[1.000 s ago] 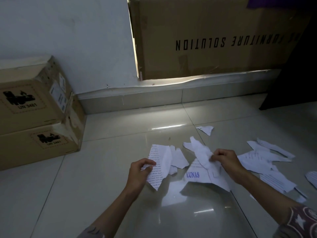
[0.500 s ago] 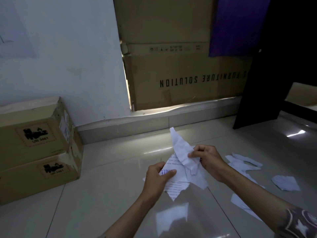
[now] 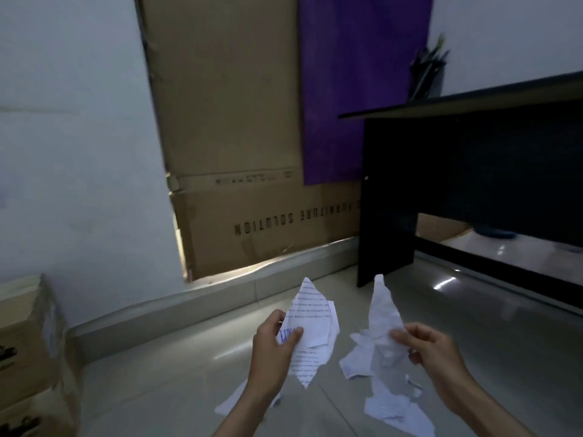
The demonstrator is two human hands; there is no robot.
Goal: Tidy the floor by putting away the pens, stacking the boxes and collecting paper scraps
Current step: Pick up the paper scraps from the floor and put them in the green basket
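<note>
My left hand [image 3: 273, 345] grips a bundle of torn printed paper scraps [image 3: 310, 316] held up above the floor, thumb across blue lettering. To its right, my right hand [image 3: 426, 351] pinches a long crumpled white scrap [image 3: 383, 313] that points upward. The two bundles are apart. More torn scraps [image 3: 394, 408] lie on the tiled floor below my hands. Two stacked brown boxes [image 3: 28, 357] stand at the far left against the wall. A dark cup of pens [image 3: 426, 74] stands on the black desk.
A black desk [image 3: 473, 171] fills the right side, its side panel reaching the floor. Large flat cardboard [image 3: 239, 127] and a purple sheet [image 3: 356, 83] lean on the wall behind. A raised tiled ledge [image 3: 220, 298] runs along the wall base.
Both hands have risen from the floor with paper scraps. The two bundles, held together half a second ago, are now separated. The view has tilted up and right, revealing the desk.
</note>
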